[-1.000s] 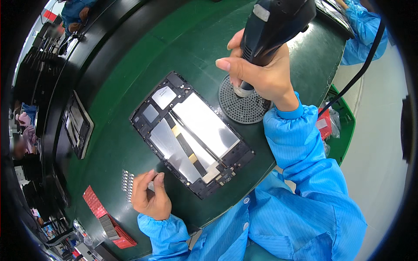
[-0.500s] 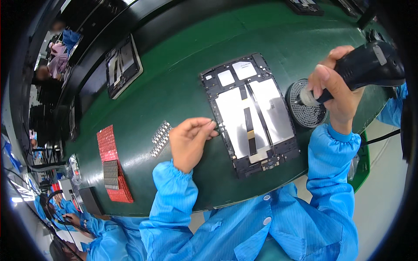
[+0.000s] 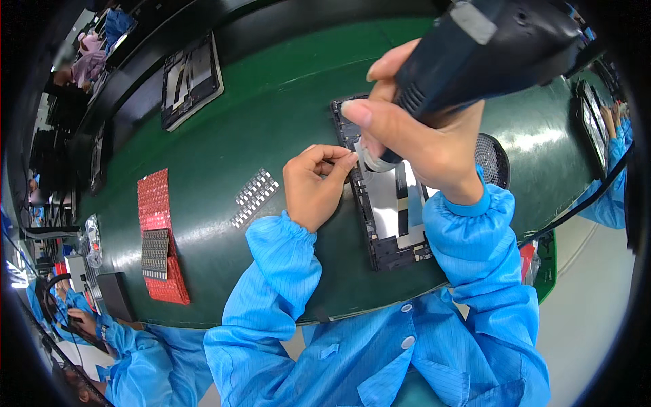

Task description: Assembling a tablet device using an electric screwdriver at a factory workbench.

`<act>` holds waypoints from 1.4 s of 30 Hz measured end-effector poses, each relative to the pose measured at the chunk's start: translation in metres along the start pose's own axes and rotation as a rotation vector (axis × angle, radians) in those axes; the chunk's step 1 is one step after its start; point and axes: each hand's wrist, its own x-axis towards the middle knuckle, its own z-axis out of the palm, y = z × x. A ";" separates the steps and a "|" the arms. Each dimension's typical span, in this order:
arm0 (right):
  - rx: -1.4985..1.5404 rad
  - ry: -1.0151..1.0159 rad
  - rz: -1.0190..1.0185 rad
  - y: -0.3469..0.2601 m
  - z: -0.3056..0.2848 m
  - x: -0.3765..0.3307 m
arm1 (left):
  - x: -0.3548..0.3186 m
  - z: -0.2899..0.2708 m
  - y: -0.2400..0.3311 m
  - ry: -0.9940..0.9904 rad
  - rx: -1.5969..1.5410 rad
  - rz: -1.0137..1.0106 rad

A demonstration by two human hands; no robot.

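Green bench (image 3: 271, 122): right hand (image 3: 420, 146) gripped black electric screwdriver (image 3: 488, 47), now lowered onto open black tablet chassis (image 3: 393, 224); left hand (image 3: 315, 183) had moved beside it, fingertips pinched shut, contents indiscernible.

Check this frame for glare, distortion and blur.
Head view: fisheye bends the green table edges, corners black; glare streaks beside the round mesh disc; the black power tool in the right hand looms large, slightly soft; left hand sharp.
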 end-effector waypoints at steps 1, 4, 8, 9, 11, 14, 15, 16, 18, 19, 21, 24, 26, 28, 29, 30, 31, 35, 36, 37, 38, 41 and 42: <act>0.001 -0.009 0.003 0.005 0.003 0.000 | 0.000 -0.001 0.002 -0.025 -0.013 -0.015; 0.023 -0.004 0.065 0.011 0.010 0.001 | 0.006 -0.006 0.010 -0.093 -0.070 -0.116; 0.034 -0.010 0.076 0.021 0.015 0.001 | 0.014 -0.012 0.015 -0.158 -0.072 -0.243; 0.024 -0.008 0.068 0.022 0.016 0.001 | 0.015 -0.012 0.015 -0.174 -0.053 -0.257; 0.013 -0.007 0.062 0.026 0.015 0.000 | 0.015 -0.013 0.016 -0.182 -0.062 -0.262; 0.015 -0.013 0.034 0.030 0.014 0.001 | 0.015 -0.012 0.016 -0.188 -0.074 -0.272; 0.015 -0.012 0.029 0.031 0.014 0.001 | 0.015 -0.012 0.016 -0.185 -0.079 -0.279; 0.015 -0.012 0.024 0.032 0.014 0.001 | 0.015 -0.012 0.015 -0.181 -0.080 -0.279; 0.012 -0.024 0.028 0.032 0.014 0.001 | 0.014 -0.013 0.014 -0.180 -0.075 -0.276; 0.008 -0.034 0.031 0.033 0.015 0.001 | 0.014 -0.013 0.014 -0.175 -0.076 -0.278; -0.010 -0.044 0.038 0.028 0.014 0.001 | 0.015 -0.010 0.014 -0.187 -0.075 -0.267; -0.016 -0.095 0.032 0.026 0.018 -0.002 | 0.015 -0.010 0.015 -0.196 -0.040 -0.250; 0.004 -0.136 0.003 0.028 0.020 -0.004 | 0.015 -0.010 0.018 -0.183 -0.045 -0.224; -0.029 -0.159 0.011 0.030 0.018 -0.005 | 0.016 -0.010 0.020 -0.172 -0.050 -0.194; -0.054 -0.181 0.017 0.031 0.018 -0.006 | 0.014 -0.012 0.020 -0.171 -0.031 -0.189; -0.045 -0.184 0.015 0.029 0.021 -0.005 | 0.013 -0.014 0.021 -0.169 -0.011 -0.185; -0.036 -0.130 0.043 0.026 0.024 -0.006 | 0.011 -0.016 0.019 -0.158 -0.003 -0.186; 0.039 -0.008 0.143 0.020 0.032 -0.006 | -0.011 -0.036 0.017 -0.208 0.043 -0.149; 0.045 -0.014 0.157 0.018 0.028 -0.007 | -0.023 -0.047 0.019 -0.179 0.228 -0.059; 0.054 -0.020 0.170 0.016 0.025 -0.007 | -0.034 -0.060 0.020 -0.150 0.418 0.030; 0.073 0.009 0.186 0.015 0.023 -0.009 | -0.043 -0.075 0.021 -0.135 0.445 0.029; 0.154 0.045 0.201 0.018 0.026 -0.011 | -0.069 -0.123 0.015 0.214 0.706 0.126; 0.143 0.071 0.209 0.019 0.025 -0.014 | -0.072 -0.137 0.009 0.254 0.725 0.056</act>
